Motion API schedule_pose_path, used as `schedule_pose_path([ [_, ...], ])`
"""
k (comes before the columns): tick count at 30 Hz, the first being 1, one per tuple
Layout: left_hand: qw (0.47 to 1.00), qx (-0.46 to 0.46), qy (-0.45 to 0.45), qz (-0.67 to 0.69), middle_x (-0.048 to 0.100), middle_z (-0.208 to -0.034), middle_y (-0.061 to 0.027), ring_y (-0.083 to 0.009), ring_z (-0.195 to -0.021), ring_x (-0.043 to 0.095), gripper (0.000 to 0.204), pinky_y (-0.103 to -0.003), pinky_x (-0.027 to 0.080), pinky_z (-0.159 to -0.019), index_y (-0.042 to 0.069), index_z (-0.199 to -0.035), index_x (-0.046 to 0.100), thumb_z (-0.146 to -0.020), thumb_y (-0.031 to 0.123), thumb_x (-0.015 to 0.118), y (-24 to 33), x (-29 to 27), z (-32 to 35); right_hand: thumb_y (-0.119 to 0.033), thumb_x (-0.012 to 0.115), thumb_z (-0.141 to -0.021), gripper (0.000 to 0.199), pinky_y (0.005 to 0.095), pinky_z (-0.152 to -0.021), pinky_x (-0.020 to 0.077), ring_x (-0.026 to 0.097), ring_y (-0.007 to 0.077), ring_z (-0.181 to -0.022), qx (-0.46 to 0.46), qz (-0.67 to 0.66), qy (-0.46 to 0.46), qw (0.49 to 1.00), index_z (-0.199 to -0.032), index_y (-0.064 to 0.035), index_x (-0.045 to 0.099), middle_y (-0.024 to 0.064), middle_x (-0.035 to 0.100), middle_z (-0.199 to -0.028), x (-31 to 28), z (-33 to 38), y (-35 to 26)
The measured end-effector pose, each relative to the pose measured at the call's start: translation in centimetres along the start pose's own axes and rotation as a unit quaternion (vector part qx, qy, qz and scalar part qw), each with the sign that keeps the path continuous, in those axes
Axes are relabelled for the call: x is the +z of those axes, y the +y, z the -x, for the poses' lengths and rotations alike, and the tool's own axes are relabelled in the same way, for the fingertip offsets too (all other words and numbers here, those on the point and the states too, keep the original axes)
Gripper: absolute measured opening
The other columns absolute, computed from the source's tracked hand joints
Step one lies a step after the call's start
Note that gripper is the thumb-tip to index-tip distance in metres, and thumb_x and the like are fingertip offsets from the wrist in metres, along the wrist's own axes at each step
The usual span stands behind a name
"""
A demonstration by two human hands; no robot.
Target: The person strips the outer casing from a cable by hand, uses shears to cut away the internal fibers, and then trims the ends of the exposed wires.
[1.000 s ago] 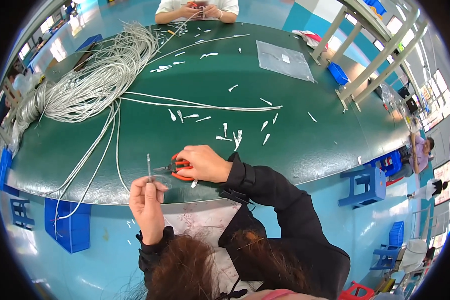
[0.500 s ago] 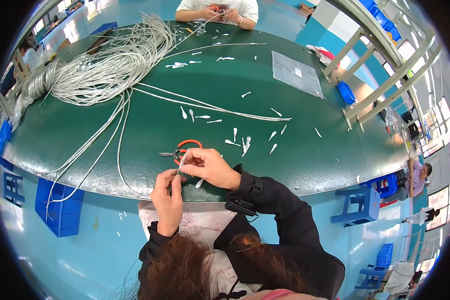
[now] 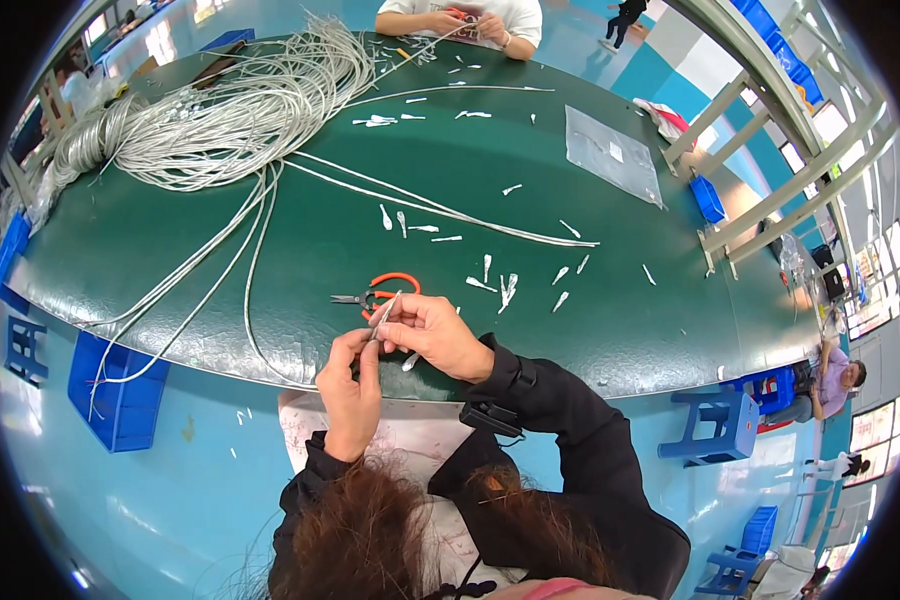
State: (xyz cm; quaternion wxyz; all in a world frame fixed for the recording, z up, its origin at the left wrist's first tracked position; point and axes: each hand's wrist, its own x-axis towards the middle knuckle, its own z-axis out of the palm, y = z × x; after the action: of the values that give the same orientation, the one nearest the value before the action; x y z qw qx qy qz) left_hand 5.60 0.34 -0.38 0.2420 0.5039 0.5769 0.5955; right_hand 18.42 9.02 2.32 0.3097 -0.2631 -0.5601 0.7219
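My left hand (image 3: 351,385) and my right hand (image 3: 432,333) meet at the near edge of the green table (image 3: 300,240), both pinching a short grey cable piece (image 3: 382,313) that points up and away between the fingertips. Orange-handled pliers (image 3: 375,292) lie on the table just beyond my hands, touched by neither. Long grey cables (image 3: 250,240) run from a big coiled bundle (image 3: 220,110) at the far left down past my left side.
Several short cut cable bits (image 3: 500,285) lie scattered to the right of my hands. A clear plastic bag (image 3: 615,155) lies far right. Another person's hands (image 3: 440,18) work at the far edge. A blue bin (image 3: 120,390) stands below the table's left.
My right hand let go of the pliers, which now lie on the table, and joined my left hand on the cable piece. The piece went from upright to tilted.
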Motion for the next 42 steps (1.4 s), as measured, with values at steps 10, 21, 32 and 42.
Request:
schedule_pose_path([
  [10, 0.999, 0.04, 0.026, -0.023, 0.065, -0.081, -0.0076, -0.0101, -0.07, 0.06, 0.011, -0.024, 0.046, -0.061, 0.0, -0.098, 0.061, -0.088, -0.001, 0.057, -0.2, -0.4, -0.1, -0.004, 0.057, -0.089, 0.015, 0.0219, -0.064, 0.0484, 0.059, 0.0077, -0.071, 0.0, 0.08, 0.037, 0.996, -0.101, 0.0035, 0.062, 0.0043, 0.064, -0.084, 0.5, -0.1, -0.1],
  [21, 0.913, -0.183, -0.292, 0.218, 0.065, -0.08, -0.0016, -0.0052, -0.066, 0.05, 0.012, -0.02, 0.04, -0.061, 0.0, -0.097, 0.062, -0.093, 0.01, 0.055, 0.2, -5.0, -1.8, 0.001, 0.057, -0.085, 0.012, 0.0221, -0.065, 0.0461, 0.057, 0.0073, -0.073, -0.081, 0.296, -0.128, 0.943, -0.095, 0.0035, 0.063, 0.0023, 0.061, -0.083, -0.2, 0.3, -3.6],
  [32, 0.902, -0.159, -0.189, 0.355, 0.063, -0.082, -0.0058, -0.0067, -0.063, 0.049, 0.016, -0.02, 0.041, -0.059, 0.003, -0.106, 0.046, -0.094, 0.01, 0.054, 0.3, -3.9, -1.3, 0.0, 0.057, -0.087, 0.014, 0.0207, -0.061, 0.0439, 0.056, 0.0086, -0.069, 0.059, 0.071, -0.082, 0.992, -0.1, 0.0029, 0.061, 0.0029, 0.058, -0.084, 0.7, 0.1, -2.6],
  [42, 0.983, 0.013, -0.167, 0.069, 0.052, -0.115, -0.0082, -0.0124, -0.093, 0.051, 0.029, -0.026, 0.045, -0.075, 0.0, -0.117, 0.052, -0.091, 0.012, 0.059, 1.6, -5.5, -3.1, -0.009, 0.051, -0.092, 0.02, 0.0201, -0.052, 0.0425, 0.06, 0.0117, -0.063, 0.073, 0.005, -0.112, 0.991, -0.105, 0.0044, 0.058, 0.0068, 0.062, -0.079, 0.3, 0.1, -1.7],
])
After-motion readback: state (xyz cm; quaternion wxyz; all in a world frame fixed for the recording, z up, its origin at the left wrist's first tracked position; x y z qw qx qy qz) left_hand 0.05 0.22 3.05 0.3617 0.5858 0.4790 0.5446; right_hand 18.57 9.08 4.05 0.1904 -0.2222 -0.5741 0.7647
